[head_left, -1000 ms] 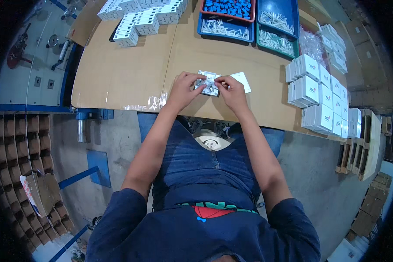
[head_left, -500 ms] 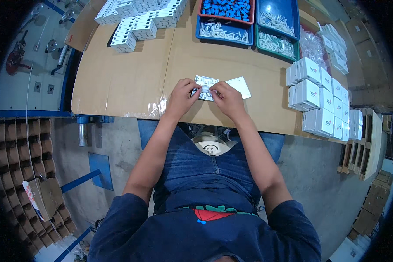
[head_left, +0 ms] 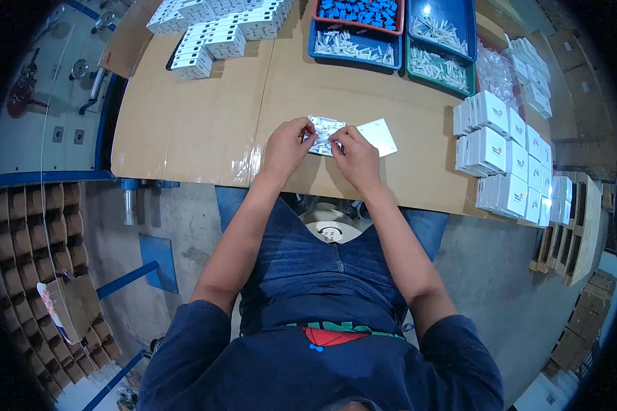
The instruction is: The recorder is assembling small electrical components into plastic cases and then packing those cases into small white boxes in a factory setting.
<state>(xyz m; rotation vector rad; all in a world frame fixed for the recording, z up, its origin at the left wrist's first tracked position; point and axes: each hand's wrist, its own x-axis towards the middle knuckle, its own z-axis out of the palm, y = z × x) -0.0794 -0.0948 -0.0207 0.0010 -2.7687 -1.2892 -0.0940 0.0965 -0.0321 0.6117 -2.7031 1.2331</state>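
Note:
A white square plastic housing [head_left: 327, 126] with small parts inside lies on the cardboard-covered table, between my hands. My left hand [head_left: 289, 144] is at its left edge, thumb and fingertips drawn together; what they pinch, if anything, is too small to make out. From the right, my right hand [head_left: 355, 154] reaches over the housing with its fingertips closed in a pinch, and I cannot tell what is between them. Partly behind the right hand, a flat white cover plate [head_left: 379, 137] rests on the table beside the housing.
Farther back stand trays: a red tray of blue parts [head_left: 358, 15], a blue tray [head_left: 355, 61] and a green tray [head_left: 440, 83] of white pins. White boxes [head_left: 500, 154] are stacked at the right. Rows of white housings [head_left: 216, 41] sit at the back left.
My fingers have shifted slightly over the housing, and the left fingertips have risen a little. The housing and cover plate remain beside each other; the view has moved slightly.

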